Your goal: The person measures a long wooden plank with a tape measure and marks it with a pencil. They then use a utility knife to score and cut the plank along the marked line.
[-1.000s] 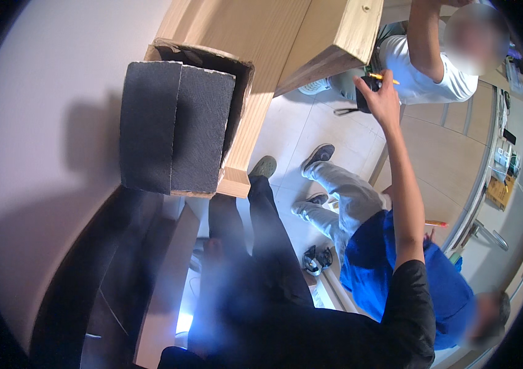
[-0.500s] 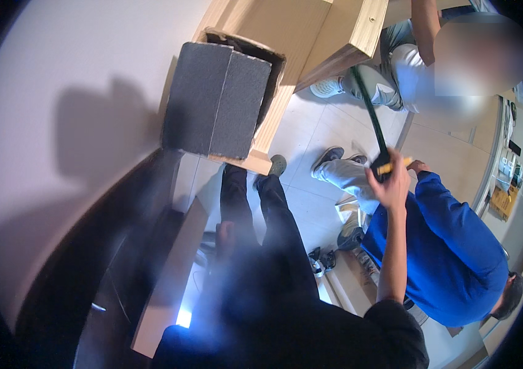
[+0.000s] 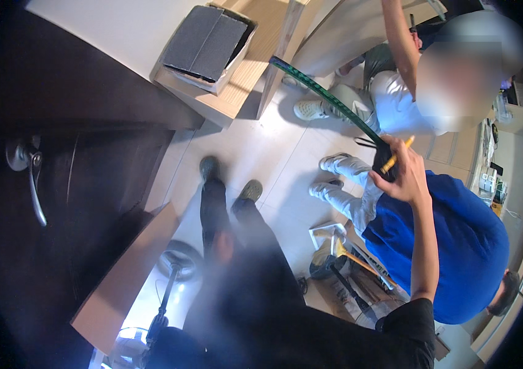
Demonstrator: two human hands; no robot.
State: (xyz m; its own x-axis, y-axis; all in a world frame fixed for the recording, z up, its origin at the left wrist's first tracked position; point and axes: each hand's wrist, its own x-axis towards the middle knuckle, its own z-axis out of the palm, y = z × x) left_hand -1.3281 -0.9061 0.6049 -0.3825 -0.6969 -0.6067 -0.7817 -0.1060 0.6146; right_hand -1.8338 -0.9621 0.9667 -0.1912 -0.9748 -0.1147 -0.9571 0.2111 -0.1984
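Observation:
My right hand (image 3: 406, 172) is closed around a black tape measure (image 3: 382, 161), and a yellow pencil (image 3: 398, 154) is tucked between its fingers. The green blade (image 3: 329, 95) runs out stiffly to the upper left. Its tip appears close to the edge of an upright wooden panel (image 3: 283, 52); whether they touch I cannot tell. My left hand (image 3: 223, 247) shows only as a hazy patch by my leg, its fingers too blurred to read. Beyond the panel, a light wooden board (image 3: 209, 101) carries a dark grey-topped box (image 3: 203, 40).
A person in blue (image 3: 439, 240) bends over at the right. Another in a white shirt (image 3: 390, 95) crouches at the upper right, one arm raised. A dark door (image 3: 58, 203) with a metal handle (image 3: 37, 184) fills the left. A cardboard-coloured panel (image 3: 129, 270) leans near my legs.
My view has swung, bringing the door and its handle into sight. The grey-topped box sits higher in the picture. The tape blade now points further left; my right hand keeps its hold.

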